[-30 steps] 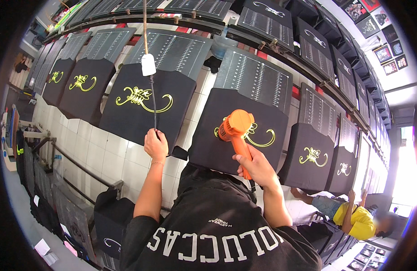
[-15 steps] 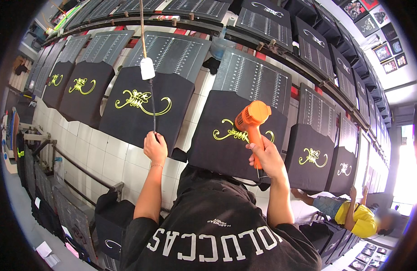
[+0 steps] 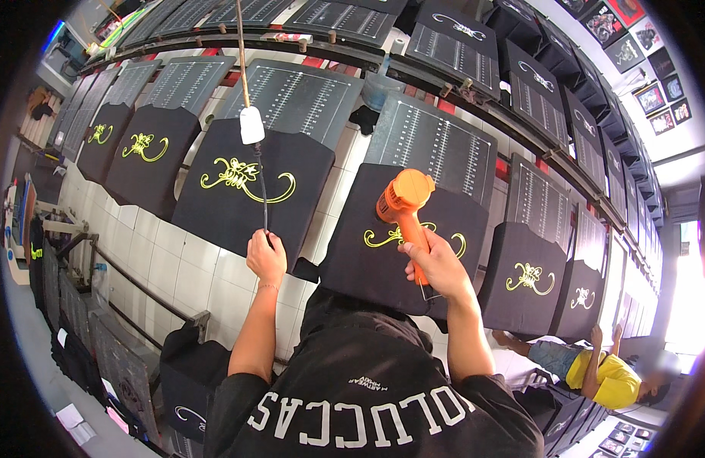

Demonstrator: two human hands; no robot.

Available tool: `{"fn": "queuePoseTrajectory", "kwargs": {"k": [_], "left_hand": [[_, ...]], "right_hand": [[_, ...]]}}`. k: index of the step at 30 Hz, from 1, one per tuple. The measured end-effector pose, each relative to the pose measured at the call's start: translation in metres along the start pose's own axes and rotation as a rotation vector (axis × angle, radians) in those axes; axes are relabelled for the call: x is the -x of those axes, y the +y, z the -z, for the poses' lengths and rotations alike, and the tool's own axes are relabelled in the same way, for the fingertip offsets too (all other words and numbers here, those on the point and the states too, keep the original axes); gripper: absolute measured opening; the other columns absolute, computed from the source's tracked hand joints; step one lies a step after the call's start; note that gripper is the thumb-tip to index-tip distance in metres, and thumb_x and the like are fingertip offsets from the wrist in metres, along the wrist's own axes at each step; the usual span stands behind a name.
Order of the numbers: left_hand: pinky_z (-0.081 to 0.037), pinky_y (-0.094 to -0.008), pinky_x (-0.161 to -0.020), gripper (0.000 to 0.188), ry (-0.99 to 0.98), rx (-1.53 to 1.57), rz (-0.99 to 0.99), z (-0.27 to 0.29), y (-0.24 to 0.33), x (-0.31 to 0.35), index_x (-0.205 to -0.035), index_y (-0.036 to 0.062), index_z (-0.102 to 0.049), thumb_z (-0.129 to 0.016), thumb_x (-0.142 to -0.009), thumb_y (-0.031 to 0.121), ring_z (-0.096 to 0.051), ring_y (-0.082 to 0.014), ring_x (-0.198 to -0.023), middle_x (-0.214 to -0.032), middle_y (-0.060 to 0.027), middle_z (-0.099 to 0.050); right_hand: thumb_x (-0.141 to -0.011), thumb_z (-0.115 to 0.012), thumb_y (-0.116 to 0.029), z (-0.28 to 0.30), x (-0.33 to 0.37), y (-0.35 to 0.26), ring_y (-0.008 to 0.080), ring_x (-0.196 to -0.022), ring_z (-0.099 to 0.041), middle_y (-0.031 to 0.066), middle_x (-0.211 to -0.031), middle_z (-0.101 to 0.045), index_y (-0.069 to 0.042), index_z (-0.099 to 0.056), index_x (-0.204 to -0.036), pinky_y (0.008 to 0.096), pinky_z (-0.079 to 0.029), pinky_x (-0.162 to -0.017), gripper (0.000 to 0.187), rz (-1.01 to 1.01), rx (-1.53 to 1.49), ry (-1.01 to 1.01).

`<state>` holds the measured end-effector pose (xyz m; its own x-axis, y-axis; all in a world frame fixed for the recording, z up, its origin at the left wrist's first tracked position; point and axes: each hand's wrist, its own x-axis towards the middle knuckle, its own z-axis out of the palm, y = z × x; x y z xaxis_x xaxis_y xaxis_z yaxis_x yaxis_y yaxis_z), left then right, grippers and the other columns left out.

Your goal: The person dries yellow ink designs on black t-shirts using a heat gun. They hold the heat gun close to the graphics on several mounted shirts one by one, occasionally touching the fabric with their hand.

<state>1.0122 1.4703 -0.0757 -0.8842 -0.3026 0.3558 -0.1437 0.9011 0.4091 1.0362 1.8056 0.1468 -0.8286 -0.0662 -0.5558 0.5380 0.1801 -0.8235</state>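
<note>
My right hand (image 3: 444, 269) is closed round the handle of an orange hot-air dryer (image 3: 409, 191). The dryer hangs over a black T-shirt (image 3: 348, 263) stretched on a grey board, and covers part of its yellow-green print (image 3: 380, 239). In my left hand (image 3: 267, 258) I grip a black power cord (image 3: 264, 200), pinched in closed fingers. That cord runs up to a white socket (image 3: 251, 126) hanging on a long cable from above. Behind the cord lies another black shirt (image 3: 203, 221) with a yellow-green print (image 3: 241, 177).
More shirt-covered boards stand in a row on both sides, such as one on the left (image 3: 150, 179) and one on the right (image 3: 524, 305). A metal rail (image 3: 345, 46) runs beyond them. A person in a yellow shirt (image 3: 616, 374) is at the lower right.
The dryer in my right hand has shifted left over the printed shirt, and its head has tilted further left. My left hand stays on the cord; the whole view has shifted slightly.
</note>
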Motion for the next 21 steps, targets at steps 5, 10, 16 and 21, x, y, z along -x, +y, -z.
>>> {"fn": "queuePoseTrajectory", "kwargs": {"k": [5,10,16,21], "left_hand": [[-0.051,-0.0476,-0.07,0.014,0.011,0.018,-0.004,-0.001,0.001,0.0,-0.094,0.0057,-0.06,-0.058,-0.093,0.019,-0.063,-0.0339,-0.083,-0.087,-0.011,-0.065],[-0.05,-0.0475,-0.07,0.014,0.018,0.01,-0.018,-0.002,-0.002,0.001,-0.094,0.0053,-0.06,-0.058,-0.093,0.019,-0.063,-0.0343,-0.083,-0.087,-0.0111,-0.065],[-0.05,-0.0485,-0.07,0.015,0.009,0.011,-0.011,-0.001,0.0,0.001,-0.093,0.0048,-0.059,-0.057,-0.094,0.019,-0.064,-0.0349,-0.084,-0.087,-0.0118,-0.066],[-0.05,-0.0492,-0.073,0.017,-0.014,0.034,0.016,0.0,0.001,0.001,-0.094,0.0053,-0.061,-0.056,-0.095,0.021,-0.065,-0.0356,-0.087,-0.09,-0.0126,-0.067]], "right_hand": [[-0.099,-0.062,-0.021,0.002,0.001,0.004,0.0108,-0.066,-0.062,0.0039,-0.087,-0.058,0.003,-0.053,-0.129,0.028,-0.056,-0.061,0.039,0.037,-0.034,0.059],[-0.099,-0.062,-0.02,0.009,0.013,0.007,0.0104,-0.065,-0.061,0.0033,-0.086,-0.057,0.003,-0.053,-0.127,0.0278,-0.056,-0.061,0.037,-0.001,-0.039,0.133],[-0.099,-0.062,-0.02,0.005,0.034,0.009,0.0097,-0.065,-0.061,0.0031,-0.087,-0.057,0.002,-0.052,-0.126,0.0276,-0.057,-0.062,0.036,-0.031,-0.074,0.081],[-0.1,-0.061,-0.02,0.003,0.038,0.019,0.01,-0.066,-0.061,0.0035,-0.088,-0.057,0.002,-0.051,-0.132,0.0277,-0.057,-0.063,0.041,-0.012,-0.083,0.091]]}}
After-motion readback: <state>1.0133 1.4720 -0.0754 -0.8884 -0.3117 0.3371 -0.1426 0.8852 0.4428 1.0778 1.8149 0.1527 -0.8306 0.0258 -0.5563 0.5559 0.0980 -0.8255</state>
